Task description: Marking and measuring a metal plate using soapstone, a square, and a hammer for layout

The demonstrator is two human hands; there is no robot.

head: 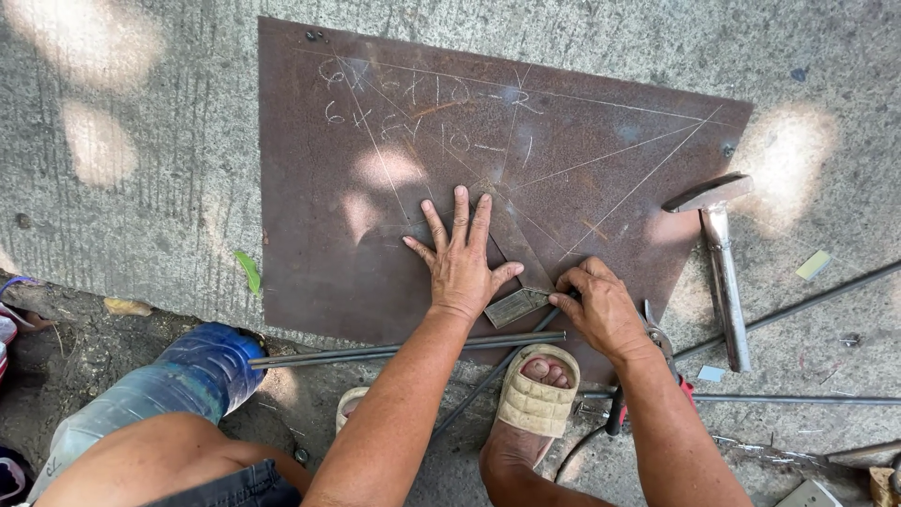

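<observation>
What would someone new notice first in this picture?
A big rusty steel plate with chalk lines lies on the concrete. At its near edge the left hand presses flat beside a small metal piece, which the right hand touches. A hammer lies to the right.

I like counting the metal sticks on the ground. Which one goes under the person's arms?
The pair of thin steel rods lying across the plate's near edge, passing under the left forearm. The other rods lie off to the right near the hammer.
</observation>
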